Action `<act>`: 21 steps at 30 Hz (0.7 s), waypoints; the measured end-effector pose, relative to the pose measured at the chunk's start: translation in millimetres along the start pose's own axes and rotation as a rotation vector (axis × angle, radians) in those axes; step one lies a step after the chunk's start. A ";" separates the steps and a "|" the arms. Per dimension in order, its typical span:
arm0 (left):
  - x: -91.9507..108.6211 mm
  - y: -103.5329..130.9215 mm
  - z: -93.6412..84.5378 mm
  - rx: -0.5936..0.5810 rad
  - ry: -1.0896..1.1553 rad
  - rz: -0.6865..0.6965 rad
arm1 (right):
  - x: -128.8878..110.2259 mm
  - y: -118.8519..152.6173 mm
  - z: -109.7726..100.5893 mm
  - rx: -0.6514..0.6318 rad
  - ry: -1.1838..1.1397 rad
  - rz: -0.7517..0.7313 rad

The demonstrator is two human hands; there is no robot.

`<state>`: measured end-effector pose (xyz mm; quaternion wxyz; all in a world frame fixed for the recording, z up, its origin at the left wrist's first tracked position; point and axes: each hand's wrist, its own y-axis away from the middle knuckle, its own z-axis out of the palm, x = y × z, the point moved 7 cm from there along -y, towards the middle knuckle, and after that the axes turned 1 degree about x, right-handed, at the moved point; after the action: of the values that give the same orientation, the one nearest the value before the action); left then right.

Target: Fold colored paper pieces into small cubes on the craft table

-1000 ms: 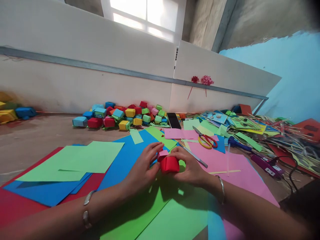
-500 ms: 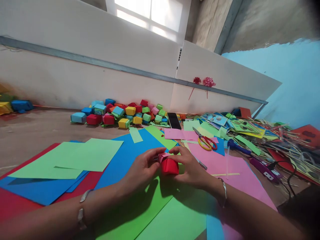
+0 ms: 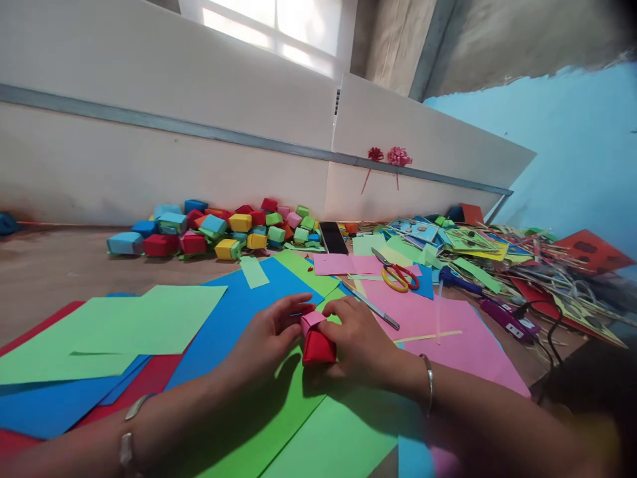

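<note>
A small folded paper box (image 3: 319, 348), red with a pink strip (image 3: 312, 321) along its upper left edge, is held just above the green paper sheet (image 3: 279, 418). My right hand (image 3: 355, 335) wraps round its right side, with fingers over the top and the thumb low down. On the other side my left hand (image 3: 276, 332) curls its thumb and fingertips against the pink strip. The far side of the box is hidden. Behind my right hand lies a silver pen-like tool (image 3: 375, 307), partly covered by the fingers.
Many small coloured paper boxes (image 3: 227, 249) are heaped along the wall. A phone (image 3: 332, 238), scissors (image 3: 398, 273), a blue glue gun (image 3: 460, 280) and a purple power strip (image 3: 507, 318) lie toward the right. Light green sheets (image 3: 184, 318) overlap at the left.
The view has shifted slightly, and most things sit further left in it. My right hand has closed further over the box, and the pink strip has turned more toward me.
</note>
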<state>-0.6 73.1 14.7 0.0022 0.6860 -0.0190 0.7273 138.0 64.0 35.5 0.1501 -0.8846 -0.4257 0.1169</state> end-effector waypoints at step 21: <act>2.3 6.3 1.7 0.106 0.352 -0.278 | -18.0 -1.4 1.9 0.158 0.274 -0.096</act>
<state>0.8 66.7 17.0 0.0698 0.5438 0.1145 0.8284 125.4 51.0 35.7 0.2811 -0.8564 -0.4325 0.0210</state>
